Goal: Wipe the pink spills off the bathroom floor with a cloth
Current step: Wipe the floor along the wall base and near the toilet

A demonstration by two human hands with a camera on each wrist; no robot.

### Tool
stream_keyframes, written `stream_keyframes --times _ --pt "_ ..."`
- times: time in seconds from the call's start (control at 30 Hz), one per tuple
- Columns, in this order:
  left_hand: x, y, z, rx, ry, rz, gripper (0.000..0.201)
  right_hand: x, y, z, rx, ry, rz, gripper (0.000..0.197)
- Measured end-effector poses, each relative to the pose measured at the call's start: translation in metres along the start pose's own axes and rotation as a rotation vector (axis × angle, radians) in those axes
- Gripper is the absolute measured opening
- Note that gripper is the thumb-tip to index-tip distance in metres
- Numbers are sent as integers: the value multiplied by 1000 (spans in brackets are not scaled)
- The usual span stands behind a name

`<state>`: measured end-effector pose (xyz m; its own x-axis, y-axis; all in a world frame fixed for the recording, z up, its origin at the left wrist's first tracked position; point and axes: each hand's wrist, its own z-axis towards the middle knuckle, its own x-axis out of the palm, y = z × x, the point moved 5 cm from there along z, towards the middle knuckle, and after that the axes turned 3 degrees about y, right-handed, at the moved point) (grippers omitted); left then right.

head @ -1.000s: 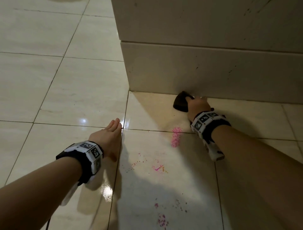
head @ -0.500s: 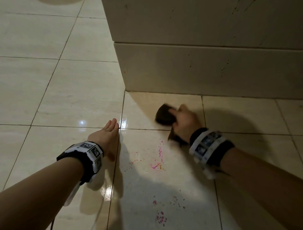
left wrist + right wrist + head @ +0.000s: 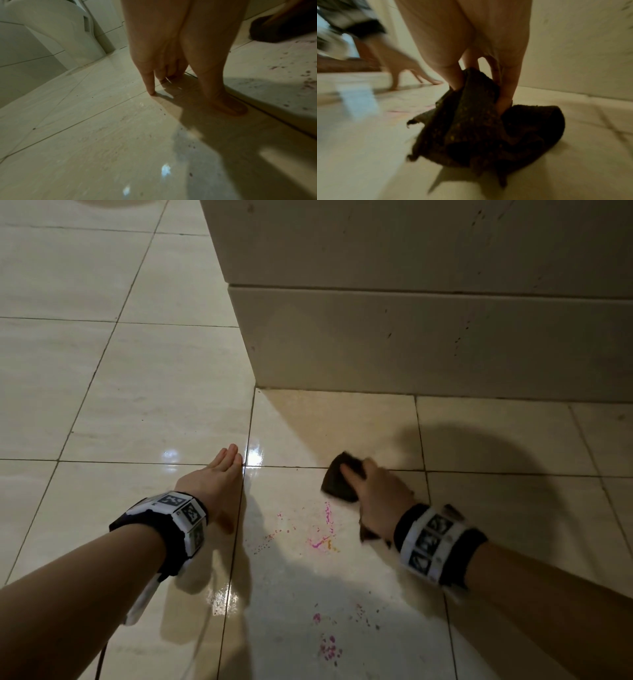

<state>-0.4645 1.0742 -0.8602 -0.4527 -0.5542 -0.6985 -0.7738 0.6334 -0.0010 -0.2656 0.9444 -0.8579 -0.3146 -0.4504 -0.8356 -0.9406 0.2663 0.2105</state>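
A dark brown cloth [image 3: 340,479] lies bunched on the cream floor tiles, and my right hand [image 3: 375,491] grips it and presses it down; the right wrist view shows the cloth [image 3: 488,128] pinched between thumb and fingers. Pink streaks [image 3: 323,530] lie just below the cloth on the same tile. A second patch of pink specks [image 3: 330,650] sits nearer to me. My left hand [image 3: 219,477] rests flat on the floor left of the spills, with straight fingers [image 3: 150,86] touching the tile.
A tiled wall base [image 3: 428,344] rises right behind the cloth. A white toilet base [image 3: 56,31] stands off to the left in the left wrist view. Glossy wet tiles [image 3: 102,371] stretch away at the left and back.
My right hand has dragged the cloth from the wall base back toward me over the upper pink blob, which is smeared into a thin streak. The left hand has stayed put.
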Motion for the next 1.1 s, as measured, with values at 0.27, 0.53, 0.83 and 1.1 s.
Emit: stream_keyframes --times 0.27,0.53,0.83,1.1 --pt "2 1 0 7 -18 -6 125 -46 -49 23 305 -131 69 70" --pt "5 6 4 16 -26 -10 129 5 25 3 10 12 -76 80" --pt "3 3 1 13 -27 6 127 33 59 -66 -194 143 303 43" --pt "4 4 4 14 -23 7 128 -30 33 45 35 -26 35 67"
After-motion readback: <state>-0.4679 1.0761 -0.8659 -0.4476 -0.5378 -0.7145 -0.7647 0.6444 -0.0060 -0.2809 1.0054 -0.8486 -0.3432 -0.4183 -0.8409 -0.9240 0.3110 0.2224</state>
